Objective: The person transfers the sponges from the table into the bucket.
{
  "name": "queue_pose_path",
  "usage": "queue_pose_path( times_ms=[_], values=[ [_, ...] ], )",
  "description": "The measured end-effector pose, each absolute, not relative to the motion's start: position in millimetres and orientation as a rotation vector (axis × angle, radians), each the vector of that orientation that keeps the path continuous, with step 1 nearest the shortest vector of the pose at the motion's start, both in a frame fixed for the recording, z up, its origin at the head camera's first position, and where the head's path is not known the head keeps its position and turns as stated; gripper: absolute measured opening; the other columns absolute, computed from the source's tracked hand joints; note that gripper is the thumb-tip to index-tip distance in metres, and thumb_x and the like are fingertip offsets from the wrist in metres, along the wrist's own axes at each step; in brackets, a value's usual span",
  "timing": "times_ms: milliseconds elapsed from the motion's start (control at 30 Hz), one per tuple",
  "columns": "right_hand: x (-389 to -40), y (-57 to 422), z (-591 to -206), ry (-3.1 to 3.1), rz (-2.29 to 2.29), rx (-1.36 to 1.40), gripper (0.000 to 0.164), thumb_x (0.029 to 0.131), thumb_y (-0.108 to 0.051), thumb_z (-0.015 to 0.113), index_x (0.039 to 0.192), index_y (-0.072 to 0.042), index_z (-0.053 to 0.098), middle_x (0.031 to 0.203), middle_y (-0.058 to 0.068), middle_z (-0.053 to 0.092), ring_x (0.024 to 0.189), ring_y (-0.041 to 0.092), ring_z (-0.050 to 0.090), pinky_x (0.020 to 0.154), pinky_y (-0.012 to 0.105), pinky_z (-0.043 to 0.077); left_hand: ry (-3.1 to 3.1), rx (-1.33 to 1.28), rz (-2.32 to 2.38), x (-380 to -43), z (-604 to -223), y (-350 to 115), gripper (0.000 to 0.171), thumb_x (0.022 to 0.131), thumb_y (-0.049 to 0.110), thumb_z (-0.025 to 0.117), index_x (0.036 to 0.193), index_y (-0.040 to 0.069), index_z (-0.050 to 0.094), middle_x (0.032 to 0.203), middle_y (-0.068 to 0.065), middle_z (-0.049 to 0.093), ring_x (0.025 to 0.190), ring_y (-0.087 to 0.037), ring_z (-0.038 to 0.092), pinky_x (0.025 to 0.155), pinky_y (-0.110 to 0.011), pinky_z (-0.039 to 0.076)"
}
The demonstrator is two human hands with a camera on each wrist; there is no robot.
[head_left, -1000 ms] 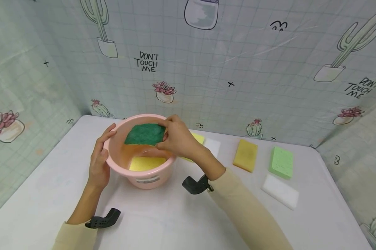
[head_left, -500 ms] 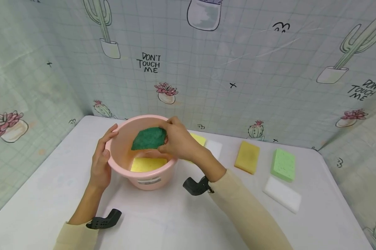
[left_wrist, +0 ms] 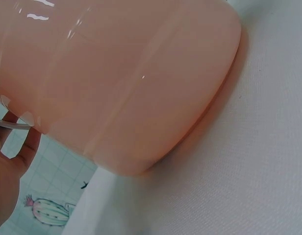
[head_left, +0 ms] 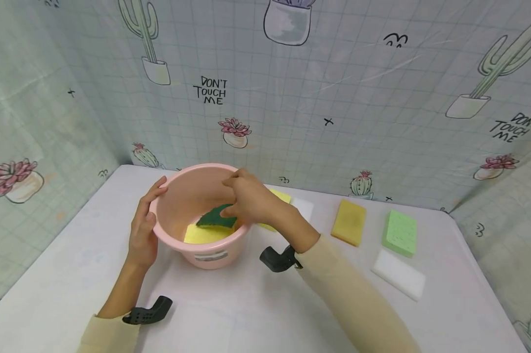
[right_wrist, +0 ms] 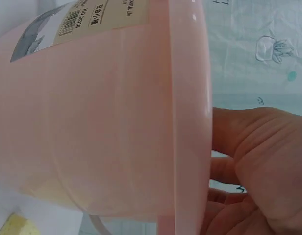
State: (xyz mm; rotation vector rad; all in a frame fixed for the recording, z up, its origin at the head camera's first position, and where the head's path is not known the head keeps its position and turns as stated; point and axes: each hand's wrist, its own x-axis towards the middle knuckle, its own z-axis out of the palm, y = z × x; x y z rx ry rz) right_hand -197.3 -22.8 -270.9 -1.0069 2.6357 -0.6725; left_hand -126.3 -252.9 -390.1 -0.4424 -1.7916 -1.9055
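A pink plastic bucket (head_left: pixel 209 263) stands upright on the table. My left hand (head_left: pixel 142 228) holds its left rim, fingers outside and thumb at the near side. My right hand (head_left: pixel 249 196) is over the right part of the opening, fingers and thumb apart, with nothing visibly pinched between them. Below its thumb a sponge with a dark green scouring side (head_left: pixel 215 217) sits tilted in the bucket, its right end partly hidden by the hand. A yellow sponge (head_left: pixel 203 235) lies at the bottom, touching or just under the green one. In the right wrist view the bucket wall hides the fingertips.
Right of the bucket lie a yellow sponge (head_left: pixel 281 195) and a white block (head_left: pixel 302 208), both partly behind my right arm. Farther right are a darker yellow sponge (head_left: pixel 349 222), a light green sponge (head_left: pixel 399 233) and a white block (head_left: pixel 399 274). A patterned curtain (head_left: pixel 274 98) closes the back.
My right hand has let go of the green scouring sponge, which has dropped from near the rim to deeper in the bucket. The left hand keeps its hold on the rim.
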Motion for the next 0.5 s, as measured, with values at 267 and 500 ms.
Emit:
queue_pose_path(
  times_ms=[267, 500],
  values=[
    [-195.1, -2.6, -265.3, 2.594, -0.976, -1.151, 0.051, 0.084, -0.015, 0.073, 0.132, -0.007, 0.056, 0.127, 0.008, 0.051, 0.078, 0.009, 0.058, 0.068, 0.019, 0.049, -1.795, -0.451, -1.895, -127.2, -390.4, -252.8, 0.050, 0.095, 0.030, 0.042, 0.138, 0.004, 0.046, 0.154, -0.011, 0.026, 0.141, -0.027, 0.018, 0.110, -0.032, 0.024],
    [-196.1, 25.5, -265.2, 2.625, -1.234, -1.188, 0.044, 0.084, -0.009, 0.072, 0.127, -0.006, 0.061, 0.121, 0.004, 0.056, 0.081, 0.009, 0.059, 0.075, 0.022, 0.052, -1.786, -0.450, -1.899, -127.7, -391.4, -253.1, 0.050, 0.096, 0.031, 0.042, 0.138, 0.004, 0.046, 0.154, -0.011, 0.026, 0.141, -0.027, 0.018, 0.110, -0.032, 0.025]
  ],
)
